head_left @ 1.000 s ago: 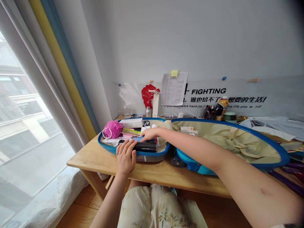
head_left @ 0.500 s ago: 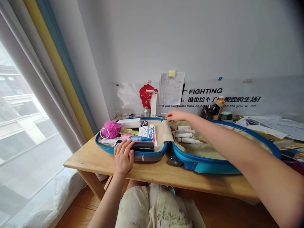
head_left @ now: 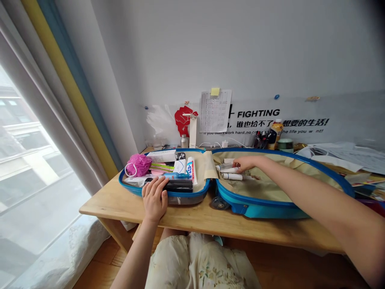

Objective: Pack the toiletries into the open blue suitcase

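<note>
A blue hard-shell suitcase [head_left: 261,212] lies open on the wooden table. My left hand [head_left: 155,198] rests on the front rim of its left half, fingers stretched over a black cylinder-shaped item [head_left: 177,185]. Behind that lie a blue bottle [head_left: 177,176], a toothpaste tube [head_left: 191,170], a white box [head_left: 162,155] and a pink bath puff [head_left: 138,165]. In the right half, my right hand [head_left: 246,163] reaches down with its fingers closed at the end of a white tube [head_left: 229,170]. Another white tube [head_left: 231,176] lies in front. The fingertips are partly hidden.
The wooden table [head_left: 120,204] has its near edge before my lap. Behind the suitcase stand a white lamp [head_left: 193,132], a small silver bottle [head_left: 183,141] and an orange-topped bottle [head_left: 275,134]. Papers [head_left: 339,156] spread at the right, and a curtain [head_left: 69,92] hangs at the left.
My right hand has moved from above the suitcase's middle hinge, right and down to the white tubes. The left hand keeps its place on the rim. The view has shifted slightly.
</note>
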A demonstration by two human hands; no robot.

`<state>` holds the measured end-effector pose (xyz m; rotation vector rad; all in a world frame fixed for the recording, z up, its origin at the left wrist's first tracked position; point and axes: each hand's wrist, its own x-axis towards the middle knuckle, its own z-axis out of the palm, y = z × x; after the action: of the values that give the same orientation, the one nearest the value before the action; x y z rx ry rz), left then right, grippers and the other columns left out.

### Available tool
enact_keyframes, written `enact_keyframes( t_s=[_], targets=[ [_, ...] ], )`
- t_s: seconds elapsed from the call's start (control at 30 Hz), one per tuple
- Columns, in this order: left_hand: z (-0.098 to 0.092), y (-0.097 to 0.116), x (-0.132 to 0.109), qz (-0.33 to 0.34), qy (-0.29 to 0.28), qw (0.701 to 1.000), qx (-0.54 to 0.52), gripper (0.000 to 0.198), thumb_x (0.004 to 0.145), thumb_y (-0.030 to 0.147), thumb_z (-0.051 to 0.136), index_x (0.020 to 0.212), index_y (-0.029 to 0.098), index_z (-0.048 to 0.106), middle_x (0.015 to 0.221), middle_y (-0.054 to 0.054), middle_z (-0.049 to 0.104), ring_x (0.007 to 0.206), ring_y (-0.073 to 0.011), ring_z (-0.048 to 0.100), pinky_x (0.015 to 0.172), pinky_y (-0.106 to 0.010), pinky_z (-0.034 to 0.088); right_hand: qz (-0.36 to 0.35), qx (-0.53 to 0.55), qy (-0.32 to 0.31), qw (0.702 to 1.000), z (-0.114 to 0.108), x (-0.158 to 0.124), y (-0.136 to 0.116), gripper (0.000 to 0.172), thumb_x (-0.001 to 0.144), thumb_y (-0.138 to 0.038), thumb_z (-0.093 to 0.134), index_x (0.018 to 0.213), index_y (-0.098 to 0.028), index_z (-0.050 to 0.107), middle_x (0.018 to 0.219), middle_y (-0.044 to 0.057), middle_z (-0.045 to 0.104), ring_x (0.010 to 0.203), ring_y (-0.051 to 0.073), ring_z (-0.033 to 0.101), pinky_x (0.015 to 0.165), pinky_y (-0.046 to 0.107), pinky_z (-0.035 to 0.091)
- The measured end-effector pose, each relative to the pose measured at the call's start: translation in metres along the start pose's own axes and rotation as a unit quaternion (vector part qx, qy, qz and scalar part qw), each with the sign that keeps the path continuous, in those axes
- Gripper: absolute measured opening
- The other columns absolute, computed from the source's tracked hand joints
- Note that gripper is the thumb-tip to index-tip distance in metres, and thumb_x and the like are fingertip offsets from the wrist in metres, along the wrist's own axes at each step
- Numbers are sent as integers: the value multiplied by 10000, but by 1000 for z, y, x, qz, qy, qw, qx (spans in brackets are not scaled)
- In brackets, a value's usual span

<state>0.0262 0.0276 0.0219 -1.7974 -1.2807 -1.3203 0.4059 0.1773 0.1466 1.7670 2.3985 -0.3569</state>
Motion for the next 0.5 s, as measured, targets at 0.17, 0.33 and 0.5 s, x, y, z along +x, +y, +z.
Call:
enact_keyframes(
  t_s=[0.17,0.33,0.5],
  targets=[
    [-1,1,1,11,5,1000,2,375,999,295,360,1224,213,648,1222,-87,697,1203,-233,570,1079,-395,309,1,6,-20,1000,-5,0,1,267,590,-334,832,740,-185,669,857,72,684,858,227,626,740,302,461],
    [0,1,1,1,1,1000,-1,382,1000,308,352,1226,226,648,1234,-77,693,1217,-230,566,1075,-395,309,12,52,-81,995,-37,-18,7,450,611,-557,780,875,-198,717,870,80,694,801,206,639,679,293,470],
    [0,2,2,-5,2,1000,-1,391,1004,321,342,1210,219,659,1237,-76,693,1216,-228,565,1078,-394,308,-82,143,-49,985,-64,-25,-33,629,629,-674,697,1039,-196,712,966,89,695,839,185,622,705,278,467]
  ],
)
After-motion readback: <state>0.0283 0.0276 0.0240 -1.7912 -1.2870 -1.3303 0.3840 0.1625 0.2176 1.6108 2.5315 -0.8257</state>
